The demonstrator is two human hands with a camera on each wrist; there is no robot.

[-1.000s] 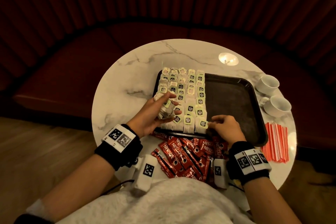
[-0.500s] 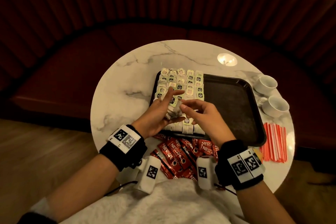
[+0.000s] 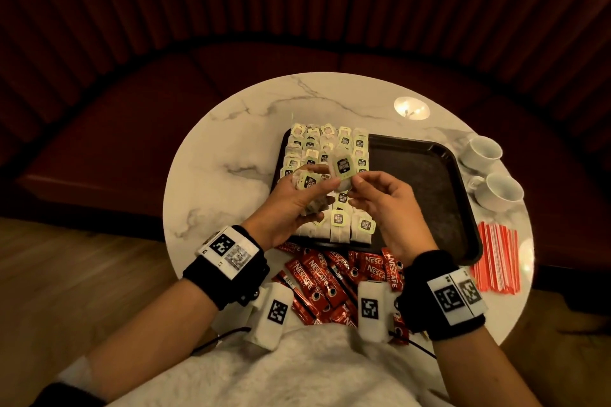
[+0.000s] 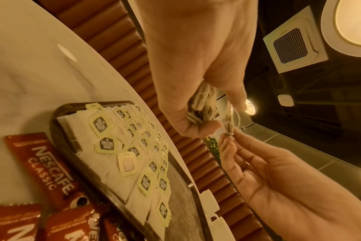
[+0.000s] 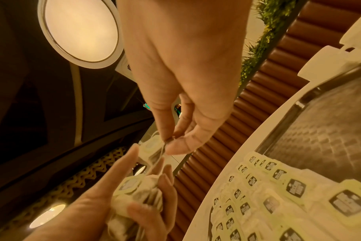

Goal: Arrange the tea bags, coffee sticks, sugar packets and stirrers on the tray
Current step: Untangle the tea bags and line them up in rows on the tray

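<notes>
A black tray (image 3: 426,195) lies on the marble table, its left half filled with rows of tea bags (image 3: 317,149) with green tags. My left hand (image 3: 307,188) grips a bunch of tea bags (image 3: 310,198) above the tray's front left; the wrist views show the bunch (image 4: 202,104) (image 5: 138,195) in its curled fingers. My right hand (image 3: 357,182) pinches a single tea bag (image 3: 342,168) held up next to the bunch, with its string trailing (image 5: 153,151). Red coffee sticks (image 3: 330,277) are heaped on the table in front of the tray. Red stirrers (image 3: 496,261) lie to its right.
Two white cups (image 3: 481,152) (image 3: 502,192) stand at the table's right edge beyond the tray. The right half of the tray holds nothing. A dark red curved bench (image 3: 132,129) wraps round the far side of the round table.
My right hand left the front row of tea bags on the tray, came over to my left hand and now holds one tea bag up from the bunch. Both hands rose slightly.
</notes>
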